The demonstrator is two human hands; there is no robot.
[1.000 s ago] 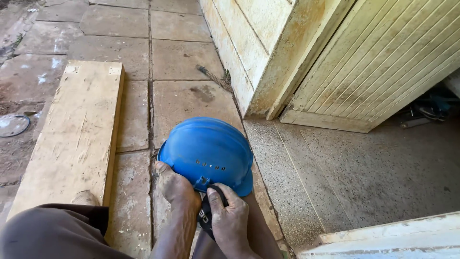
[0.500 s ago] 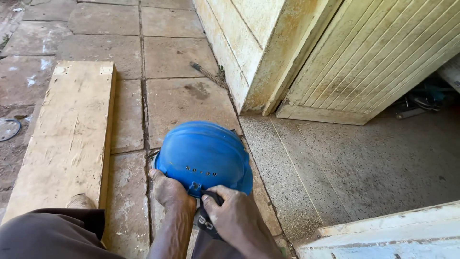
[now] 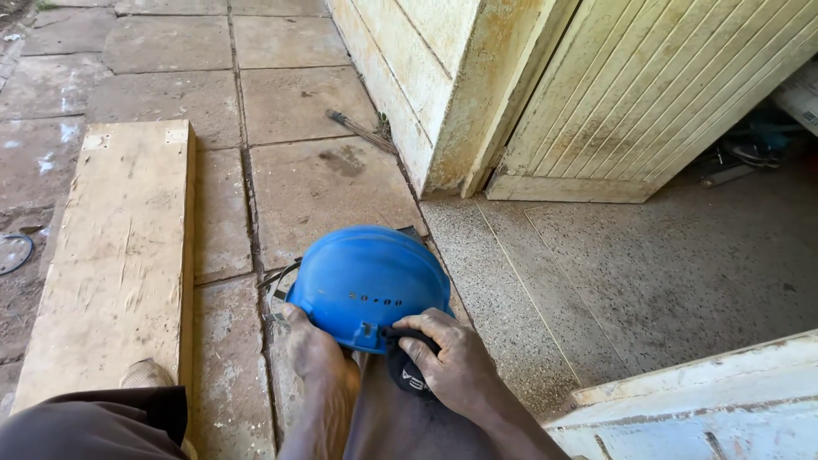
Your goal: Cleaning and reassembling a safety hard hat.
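Both hands grip a blue helmet: the left hand at its rim, the right hand pinching its black knob.

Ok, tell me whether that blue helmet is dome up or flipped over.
Dome up: the blue helmet shows its rounded shell, with the left hand and right hand gripping its near rim.

One blue hard hat, one wooden plank, two hands, one wooden door.
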